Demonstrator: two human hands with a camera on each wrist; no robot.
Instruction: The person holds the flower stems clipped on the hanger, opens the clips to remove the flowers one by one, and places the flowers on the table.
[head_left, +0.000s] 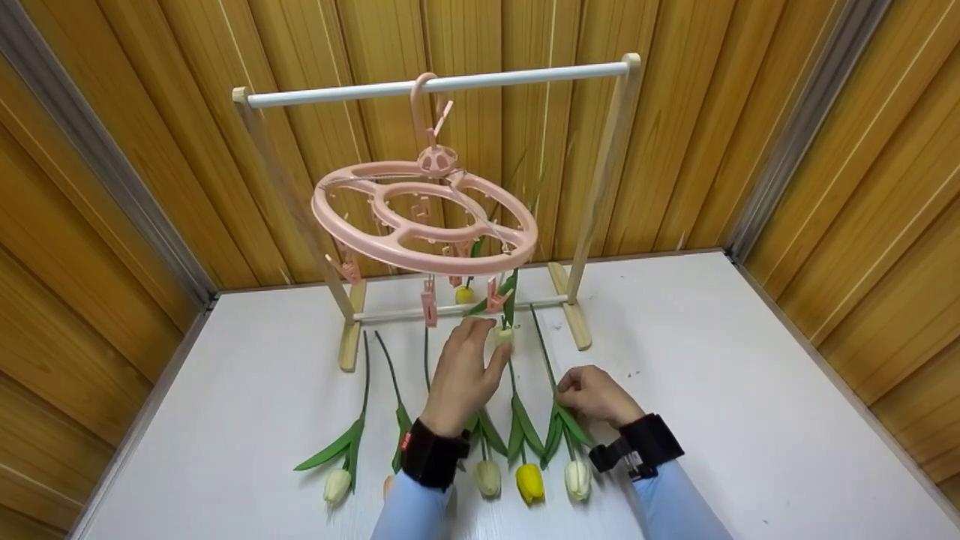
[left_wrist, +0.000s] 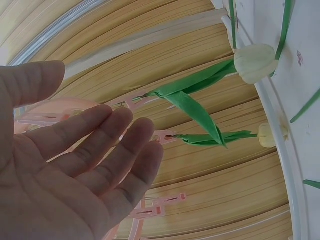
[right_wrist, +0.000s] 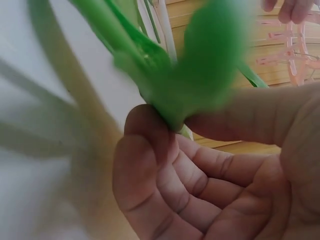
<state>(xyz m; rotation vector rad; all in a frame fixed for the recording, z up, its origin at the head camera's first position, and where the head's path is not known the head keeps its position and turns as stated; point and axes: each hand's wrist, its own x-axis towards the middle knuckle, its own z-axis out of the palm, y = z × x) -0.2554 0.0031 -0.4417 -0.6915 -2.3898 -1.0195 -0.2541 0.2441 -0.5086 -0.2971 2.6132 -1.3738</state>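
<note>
My right hand (head_left: 598, 395) pinches the stem of a white tulip (head_left: 577, 480) just above its leaves, at the right end of the row on the table. In the right wrist view, thumb and fingertips meet on the green stem (right_wrist: 142, 57). My left hand (head_left: 466, 371) is raised below a pink round clip hanger (head_left: 405, 255), its fingers extended and holding nothing. Beyond those fingers, a white tulip (left_wrist: 255, 64) and a yellow tulip (left_wrist: 272, 135) hang head down, stems caught in pink clips (left_wrist: 135, 101) of the hanger.
The hanger hooks over the white bar (head_left: 525, 76) of a wooden-legged rack on the white table (head_left: 750, 390). Several more tulips lie side by side, among them a yellow one (head_left: 529, 483) and a white one (head_left: 337, 486) at far left. Wood-patterned walls (head_left: 862, 225) enclose the table.
</note>
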